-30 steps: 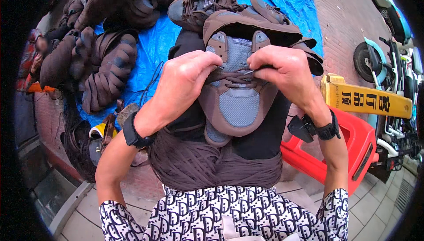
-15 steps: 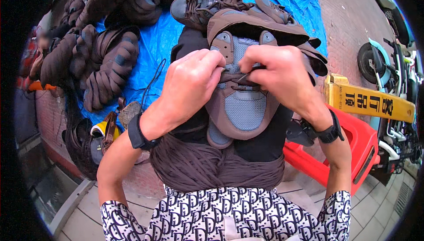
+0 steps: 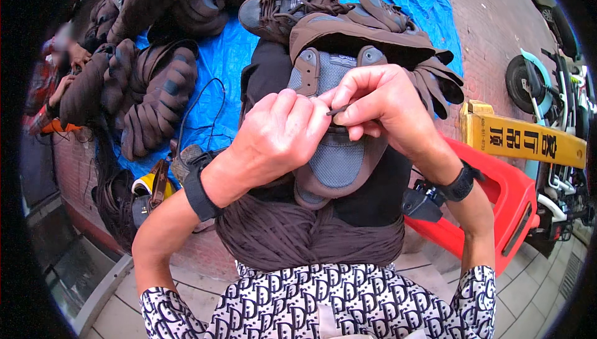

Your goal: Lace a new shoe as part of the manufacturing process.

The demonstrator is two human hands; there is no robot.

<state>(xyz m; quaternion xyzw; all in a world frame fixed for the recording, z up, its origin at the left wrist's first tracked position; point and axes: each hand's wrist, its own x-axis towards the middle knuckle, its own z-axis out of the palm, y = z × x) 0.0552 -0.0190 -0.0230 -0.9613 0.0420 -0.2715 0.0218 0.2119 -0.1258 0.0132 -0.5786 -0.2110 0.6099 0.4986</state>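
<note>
A brown shoe upper (image 3: 339, 162) with a blue-grey mesh toe lies over my lap, its toe toward me. My right hand (image 3: 385, 103) pinches a short stretch of brown shoelace (image 3: 337, 110) above the throat. Close against it, my left hand (image 3: 280, 128) is closed, its fingertips meeting the lace and the right fingers; what it grips is hidden. Bare eyelets show on the left eyelet flap (image 3: 305, 75). A thick bundle of brown laces (image 3: 267, 233) is draped across my lap.
More brown shoes (image 3: 286, 6) rest just beyond, above a blue tarp (image 3: 217, 59). Stacked uppers (image 3: 158, 90) heap up at the left, where another person's hand (image 3: 62, 88) shows. At right are a red plastic stool (image 3: 507, 208), a yellow sign board (image 3: 522, 134) and parked bikes (image 3: 528, 84).
My hands have come together over the shoe's throat; the left moved right, toward the lace in the right fingers. At the far left, the other person's hands have come into view by the stack.
</note>
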